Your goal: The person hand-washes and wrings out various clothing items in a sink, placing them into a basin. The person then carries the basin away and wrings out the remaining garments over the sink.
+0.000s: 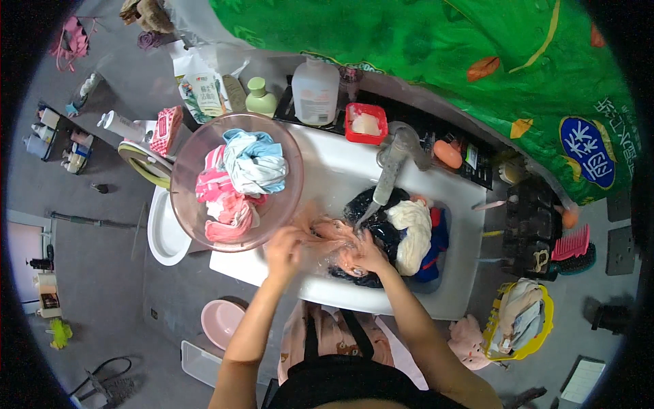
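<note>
Just this side of the tap (390,170), my right hand (369,253) is bent over a wet peach cloth (325,235), fingers curled and, as far as I can make out, closed on its right end. My left hand (283,249) is at the other end, half curled, but it's a blur, so I can't tell you if it actually has hold of the fabric or is just touching it. The cloth sits between the two, down in the white sink (327,146), long axis running roughly sideways from hand to hand. It lies to the right of my left hand; the right one's nearer, basically on top of it. Past that there's a soaked dark heap (390,235), then a cream cloth (411,235), then something blue and red (434,255). Off left, a see-through tub (185,187) holds pale blue and pink cloths (252,167). Hard to see: my fingertips, the peach cloth's edges (all smeared), and whatever's under the dark heap. Some green plastic (409,34) up top gets cut off too.
</note>
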`<act>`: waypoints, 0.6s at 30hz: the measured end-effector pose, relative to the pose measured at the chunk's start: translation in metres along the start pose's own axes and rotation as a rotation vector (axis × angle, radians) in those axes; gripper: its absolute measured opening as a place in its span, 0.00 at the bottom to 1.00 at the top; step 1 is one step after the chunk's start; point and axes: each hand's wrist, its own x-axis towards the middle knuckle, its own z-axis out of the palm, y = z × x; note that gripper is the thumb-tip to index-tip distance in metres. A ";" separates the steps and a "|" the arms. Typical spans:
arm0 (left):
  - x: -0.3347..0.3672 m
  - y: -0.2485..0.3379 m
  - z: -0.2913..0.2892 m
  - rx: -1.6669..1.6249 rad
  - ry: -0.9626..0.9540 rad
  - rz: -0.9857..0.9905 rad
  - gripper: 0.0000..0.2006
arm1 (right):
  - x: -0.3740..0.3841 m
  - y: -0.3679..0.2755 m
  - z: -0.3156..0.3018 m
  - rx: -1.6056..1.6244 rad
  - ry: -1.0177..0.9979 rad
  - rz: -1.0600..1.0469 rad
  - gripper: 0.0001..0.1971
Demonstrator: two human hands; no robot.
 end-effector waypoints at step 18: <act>-0.029 -0.026 0.143 0.396 -0.595 -0.029 0.20 | -0.045 -0.011 -0.028 0.661 0.908 0.139 0.06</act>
